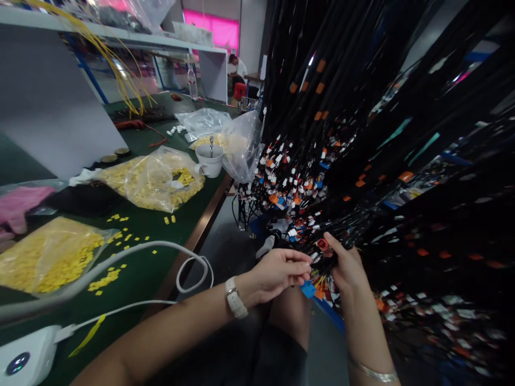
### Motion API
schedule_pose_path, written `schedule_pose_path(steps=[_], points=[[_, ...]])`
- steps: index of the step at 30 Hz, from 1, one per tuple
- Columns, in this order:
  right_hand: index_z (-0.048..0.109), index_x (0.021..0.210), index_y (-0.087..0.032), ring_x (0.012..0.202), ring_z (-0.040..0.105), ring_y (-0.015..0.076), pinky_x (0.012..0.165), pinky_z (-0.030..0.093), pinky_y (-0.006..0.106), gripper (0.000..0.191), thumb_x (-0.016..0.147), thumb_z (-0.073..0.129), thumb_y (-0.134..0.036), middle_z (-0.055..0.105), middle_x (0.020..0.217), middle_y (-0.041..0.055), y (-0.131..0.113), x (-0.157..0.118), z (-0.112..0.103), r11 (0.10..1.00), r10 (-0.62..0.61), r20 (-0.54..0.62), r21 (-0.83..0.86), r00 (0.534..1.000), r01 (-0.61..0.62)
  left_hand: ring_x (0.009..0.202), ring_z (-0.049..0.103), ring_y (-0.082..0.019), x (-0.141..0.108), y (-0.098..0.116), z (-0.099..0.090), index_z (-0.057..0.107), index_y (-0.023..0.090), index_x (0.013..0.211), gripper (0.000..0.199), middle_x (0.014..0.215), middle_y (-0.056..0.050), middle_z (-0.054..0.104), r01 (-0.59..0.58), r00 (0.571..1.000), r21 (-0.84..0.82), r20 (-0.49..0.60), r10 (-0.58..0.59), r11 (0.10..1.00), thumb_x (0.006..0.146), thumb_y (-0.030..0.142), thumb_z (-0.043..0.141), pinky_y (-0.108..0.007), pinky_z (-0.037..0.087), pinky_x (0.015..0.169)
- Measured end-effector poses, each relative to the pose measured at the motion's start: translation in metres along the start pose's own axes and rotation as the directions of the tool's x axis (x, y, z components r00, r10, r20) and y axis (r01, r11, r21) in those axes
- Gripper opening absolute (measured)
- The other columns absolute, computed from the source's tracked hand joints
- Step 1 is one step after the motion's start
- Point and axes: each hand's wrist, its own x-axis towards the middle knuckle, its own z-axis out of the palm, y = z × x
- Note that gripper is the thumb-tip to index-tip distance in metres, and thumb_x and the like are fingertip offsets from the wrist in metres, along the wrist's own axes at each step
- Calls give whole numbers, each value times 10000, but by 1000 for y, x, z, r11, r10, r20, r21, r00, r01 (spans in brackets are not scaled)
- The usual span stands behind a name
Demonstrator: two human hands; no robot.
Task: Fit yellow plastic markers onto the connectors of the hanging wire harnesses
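Note:
My left hand (281, 273), with a white watch strap on its wrist, has thumb and fingers pinched together on something small that I cannot make out. To its right, my right hand (346, 265) is curled around part of a wire bundle, its index finger beside a red connector (322, 244). Just below the hands, a blue connector (308, 289) and an orange connector (319, 294) hang on coloured wires. Thick black wire harnesses (317, 123) with many white, orange and blue connectors hang in front and to the right.
On the green table (161, 268) at left lie bags of yellow pieces (156, 179), a white cup (210, 160), a pink glove (24, 206) and loose yellow pieces. A white cable (153, 244) loops over its edge. A person (238, 67) sits far back.

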Motion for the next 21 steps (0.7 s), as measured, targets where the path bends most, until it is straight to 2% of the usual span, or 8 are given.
schedule_pose_path(steps=[3,7,10,15,18,21], points=[[531,635,-186,431,393,67,363,316,203,297,538,796,-279,504,548,-58,1,0,1,1000,-3,-6,-12,1000,3,569,571,-71,18,2,-1,614,65,794,81,663,-44,600,-1,999,-6,-40,1,1000,716,53,631,-165,435,533],[542,633,-180,448,412,69,383,321,200,284,546,794,-278,520,551,-55,3,2,1,1000,1,-25,-31,1000,-1,578,578,-72,33,5,-4,612,61,840,93,681,-54,612,-46,999,-4,-9,46,999,753,38,591,-189,459,593],[545,637,-182,449,411,72,390,315,205,284,542,795,-280,518,547,-60,4,3,2,999,-14,-35,-31,999,13,571,578,-74,41,7,-5,607,53,848,101,677,-56,615,-97,995,38,-33,98,995,748,35,597,-203,462,611],[541,627,-188,438,397,75,394,305,216,280,545,791,-281,508,529,-66,6,5,4,1000,-15,-28,-27,999,14,565,557,-75,53,9,-8,601,47,756,97,653,-45,589,-105,994,61,-22,106,993,711,106,663,-208,447,602],[548,640,-191,439,398,76,404,318,217,270,551,788,-278,505,533,-69,8,6,5,999,-16,-35,-32,999,15,527,504,-51,56,9,-9,605,64,723,141,612,-7,553,-134,990,101,-34,138,986,682,164,695,-183,397,541],[558,660,-191,449,404,74,405,325,212,266,551,788,-269,512,554,-66,9,7,5,999,-23,-38,-33,999,21,440,376,-22,57,9,-7,618,90,719,154,533,43,489,-170,978,209,-82,191,963,685,223,687,-175,302,459]])
